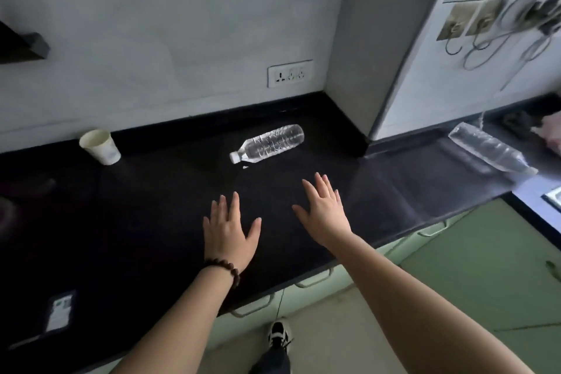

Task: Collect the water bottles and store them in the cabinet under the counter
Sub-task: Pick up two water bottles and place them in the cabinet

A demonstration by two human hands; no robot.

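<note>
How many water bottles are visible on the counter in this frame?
2. One clear bottle lies on its side mid-counter, beyond both open hands. A second bottle lies on the counter's right section, blurred. More may sit outside the view.

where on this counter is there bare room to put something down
Widest bare stretch: the dark counter between the paper cup and the lying water bottle, running forward to the left hand. More lies left of that hand. It is crowded at the far right, around the second bottle.
</note>
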